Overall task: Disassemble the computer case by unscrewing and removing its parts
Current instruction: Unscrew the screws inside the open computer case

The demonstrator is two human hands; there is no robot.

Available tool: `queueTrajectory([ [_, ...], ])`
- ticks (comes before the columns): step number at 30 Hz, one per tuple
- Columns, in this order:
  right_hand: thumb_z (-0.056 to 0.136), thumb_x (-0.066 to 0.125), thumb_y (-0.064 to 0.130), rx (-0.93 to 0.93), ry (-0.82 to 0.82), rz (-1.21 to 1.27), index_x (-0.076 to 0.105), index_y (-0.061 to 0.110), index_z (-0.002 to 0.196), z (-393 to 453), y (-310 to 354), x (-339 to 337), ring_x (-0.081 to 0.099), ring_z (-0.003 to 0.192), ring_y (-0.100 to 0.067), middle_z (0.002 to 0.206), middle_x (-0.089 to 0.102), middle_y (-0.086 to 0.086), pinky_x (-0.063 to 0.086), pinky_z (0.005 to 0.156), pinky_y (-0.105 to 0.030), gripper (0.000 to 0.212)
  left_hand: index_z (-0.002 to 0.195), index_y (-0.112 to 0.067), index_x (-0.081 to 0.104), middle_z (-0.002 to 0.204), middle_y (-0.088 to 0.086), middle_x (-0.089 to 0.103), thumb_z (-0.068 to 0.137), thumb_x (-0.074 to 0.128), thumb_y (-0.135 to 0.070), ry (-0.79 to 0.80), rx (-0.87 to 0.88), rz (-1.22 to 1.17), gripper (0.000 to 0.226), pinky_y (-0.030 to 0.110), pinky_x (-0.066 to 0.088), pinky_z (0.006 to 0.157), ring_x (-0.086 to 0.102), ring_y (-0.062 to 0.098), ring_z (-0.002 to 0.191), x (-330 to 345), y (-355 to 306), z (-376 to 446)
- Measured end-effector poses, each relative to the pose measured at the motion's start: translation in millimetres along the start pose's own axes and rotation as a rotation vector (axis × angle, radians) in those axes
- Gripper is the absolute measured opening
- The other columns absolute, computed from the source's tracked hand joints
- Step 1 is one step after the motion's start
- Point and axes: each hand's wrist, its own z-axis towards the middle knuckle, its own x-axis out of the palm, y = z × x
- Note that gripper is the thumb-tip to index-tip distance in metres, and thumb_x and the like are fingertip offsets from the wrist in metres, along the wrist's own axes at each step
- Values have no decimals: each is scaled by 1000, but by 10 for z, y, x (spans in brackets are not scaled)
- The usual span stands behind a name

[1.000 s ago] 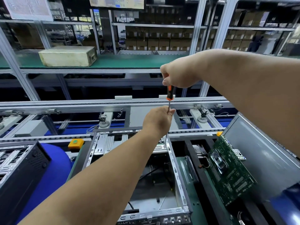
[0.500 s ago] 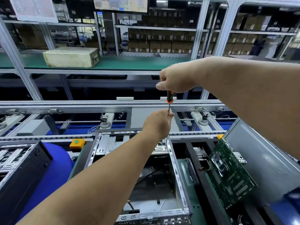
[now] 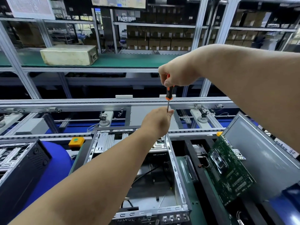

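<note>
An open metal computer case [image 3: 176, 172] lies on the bench in front of me, its inside bare with a few cables. My right hand [image 3: 177, 75] grips the top of an orange-and-black screwdriver [image 3: 169, 93] held upright above the case's far right corner. My left hand [image 3: 158, 121] pinches the thin metal shaft just below the handle. The tip of the screwdriver is hidden behind my left hand.
A green circuit board [image 3: 228, 174] leans against a grey side panel [image 3: 263, 158] at the right. A black case [image 3: 21, 169] sits at the left by a blue drum [image 3: 53, 168]. An orange button box [image 3: 76, 141] stands near the conveyor rail [image 3: 97, 103].
Both hands stay on the screwdriver over the same corner. My right hand has shifted its grip slightly on the handle; the view has tilted a little.
</note>
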Motion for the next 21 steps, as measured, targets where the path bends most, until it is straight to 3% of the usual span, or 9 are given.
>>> queueTrajectory([
  [3, 107, 49, 25, -26, 65, 19, 58, 29, 117, -5, -8, -38, 59, 85, -18, 99, 60, 3, 43, 64, -32, 14, 106, -16, 61, 101, 2, 69, 112, 33, -50, 44, -2, 12, 45, 45, 53, 82, 63, 28, 92, -37, -5, 4],
  [6, 105, 52, 28, -3, 90, 64, 59, 30, 116, -19, 15, -55, 65, 95, -26, 105, 63, 0, 54, 76, -39, 13, 98, -17, 63, 95, 3, 71, 111, 36, -50, 29, -21, -18, 45, 45, 56, 79, 65, 27, 86, -29, -6, -7],
  [8, 104, 51, 38, 16, 49, 60, 61, 28, 114, -7, 45, -14, 65, 95, -25, 106, 65, -2, 53, 76, -38, 17, 89, -20, 59, 85, 0, 67, 111, 37, -50, 6, -28, -16, 43, 41, 52, 70, 63, 25, 79, -12, -7, 3],
  [11, 105, 37, 54, 77, -76, -57, 62, 15, 113, 57, 82, 89, 61, 93, -24, 104, 64, -3, 42, 67, -35, 47, 75, -26, 48, 72, -3, 57, 111, 38, -51, -25, -32, 8, 45, 34, 36, 55, 55, 20, 67, 0, -18, 6],
  [13, 104, 31, 62, 142, -173, -117, 61, 15, 105, 71, 98, 137, 59, 89, -25, 97, 61, -2, 41, 67, -36, 55, 71, -26, 43, 69, -3, 56, 111, 38, -51, -46, -33, 25, 47, 32, 30, 52, 52, 17, 63, -4, -25, -1],
  [16, 106, 32, 54, 180, -227, -163, 62, 15, 99, 57, 105, 164, 53, 73, -20, 85, 55, 0, 34, 54, -32, 50, 71, -23, 46, 70, -1, 58, 111, 39, -51, -61, -36, 41, 49, 32, 32, 51, 53, 18, 62, 4, -42, -13],
  [19, 108, 37, 42, 138, -187, -147, 64, 12, 112, 56, 70, 177, 59, 88, -26, 98, 61, -4, 39, 62, -35, 40, 76, -22, 49, 74, 0, 61, 110, 37, -54, -32, -50, 49, 48, 34, 37, 56, 57, 20, 67, 3, -66, -11],
  [21, 108, 41, 42, 101, -153, -62, 61, 15, 114, 21, 29, 148, 59, 88, -23, 101, 61, -3, 39, 65, -35, 35, 79, -21, 51, 76, 1, 62, 110, 35, -54, -6, -36, 53, 48, 37, 40, 59, 58, 21, 70, -7, -72, -7],
])
